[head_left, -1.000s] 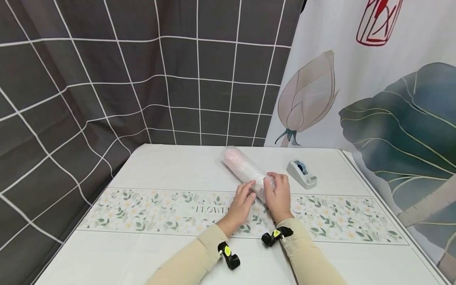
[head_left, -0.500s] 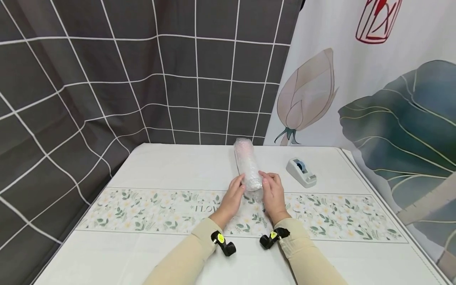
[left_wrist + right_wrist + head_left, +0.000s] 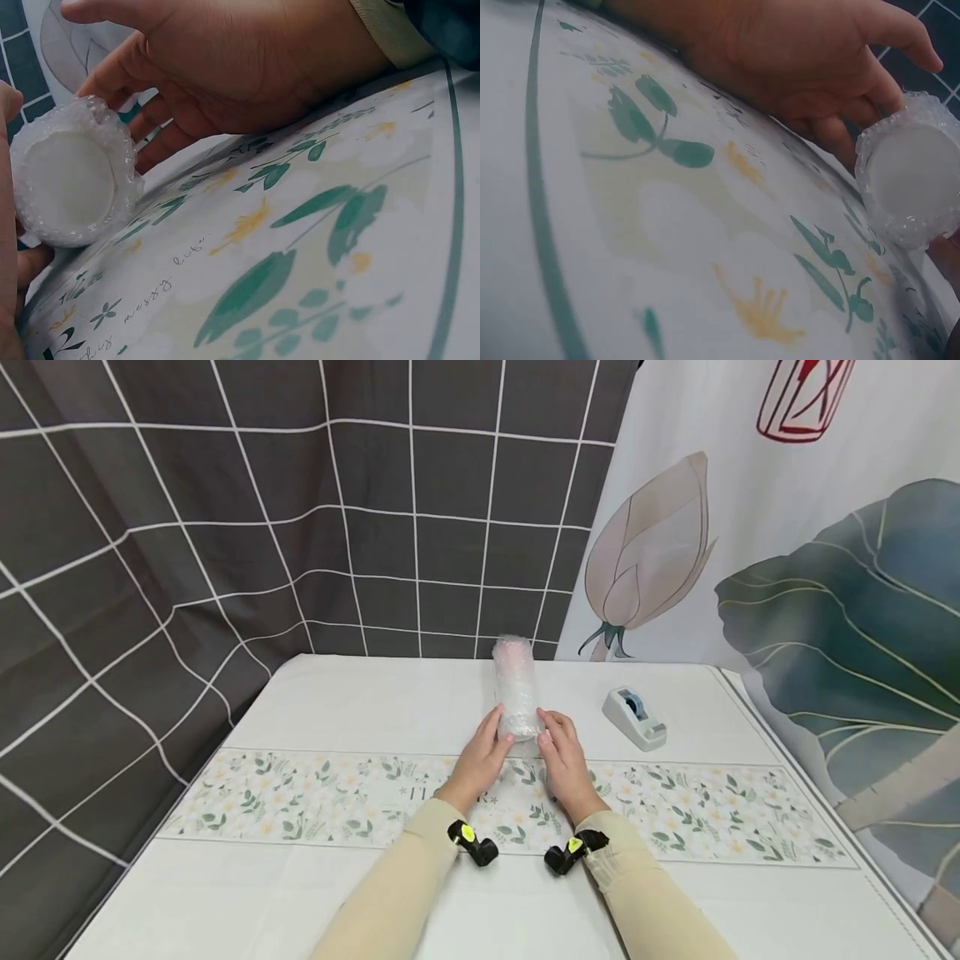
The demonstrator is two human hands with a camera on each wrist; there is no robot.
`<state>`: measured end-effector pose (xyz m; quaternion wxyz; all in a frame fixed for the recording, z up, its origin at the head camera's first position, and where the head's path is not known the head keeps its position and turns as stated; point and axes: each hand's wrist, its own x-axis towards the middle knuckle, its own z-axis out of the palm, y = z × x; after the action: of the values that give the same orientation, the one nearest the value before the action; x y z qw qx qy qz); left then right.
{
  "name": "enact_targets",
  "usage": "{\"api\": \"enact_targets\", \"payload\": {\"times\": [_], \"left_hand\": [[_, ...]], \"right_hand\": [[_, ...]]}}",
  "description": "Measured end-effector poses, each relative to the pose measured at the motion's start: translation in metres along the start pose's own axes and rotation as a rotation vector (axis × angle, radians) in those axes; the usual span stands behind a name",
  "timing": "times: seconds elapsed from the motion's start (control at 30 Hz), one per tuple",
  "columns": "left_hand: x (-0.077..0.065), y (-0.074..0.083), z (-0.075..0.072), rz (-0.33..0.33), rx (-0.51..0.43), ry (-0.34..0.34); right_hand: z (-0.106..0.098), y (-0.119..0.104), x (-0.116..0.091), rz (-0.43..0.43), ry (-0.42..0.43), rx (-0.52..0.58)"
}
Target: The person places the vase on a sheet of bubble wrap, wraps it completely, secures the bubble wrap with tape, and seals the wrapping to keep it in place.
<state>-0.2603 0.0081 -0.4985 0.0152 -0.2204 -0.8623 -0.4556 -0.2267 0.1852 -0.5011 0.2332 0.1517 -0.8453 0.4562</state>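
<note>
A bubble-wrapped cylinder (image 3: pixel 516 685), whitish with a pink far end, lies on the table pointing away from me. Its round white near end (image 3: pixel 71 180) shows through the plastic in the left wrist view. On its left side my left hand (image 3: pixel 477 760) rests with relaxed fingers, fingertips right at the wrap. Opposite, my right hand (image 3: pixel 566 766) lies along the right side, fingers loosely extended and thumb raised. The right wrist view shows the left hand (image 3: pixel 802 71) beside the wrapped end (image 3: pixel 915 176), palm toward the cylinder.
A white tape dispenser (image 3: pixel 634 720) with a blue roll stands to the right of the cylinder. The white tablecloth (image 3: pixel 315 710) has a floral band (image 3: pixel 300 802) across it. Behind the table hang a dark grid curtain (image 3: pixel 375 552) and a white flower-printed curtain (image 3: pixel 697 635).
The cylinder has turned from slanting left to pointing nearly straight away, and has shifted slightly farther back. My hands moved from its near right end to either side of it.
</note>
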Motion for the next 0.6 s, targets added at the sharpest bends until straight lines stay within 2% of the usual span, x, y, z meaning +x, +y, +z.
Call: {"api": "enact_targets", "payload": {"times": [0.17, 0.37, 0.6], "left_hand": [[0.0007, -0.0026, -0.0011, -0.006, -0.004, 0.015], [-0.0056, -0.0021, 0.0032, -0.022, -0.072, 0.034], [-0.0055, -0.0021, 0.0049, -0.019, -0.096, 0.068]], "right_hand": [[0.0030, 0.0011, 0.0015, 0.026, -0.018, 0.020], [0.0020, 0.0047, -0.0047, 0.042, 0.053, 0.064], [-0.0021, 0.0037, -0.0047, 0.145, 0.075, 0.083]]}}
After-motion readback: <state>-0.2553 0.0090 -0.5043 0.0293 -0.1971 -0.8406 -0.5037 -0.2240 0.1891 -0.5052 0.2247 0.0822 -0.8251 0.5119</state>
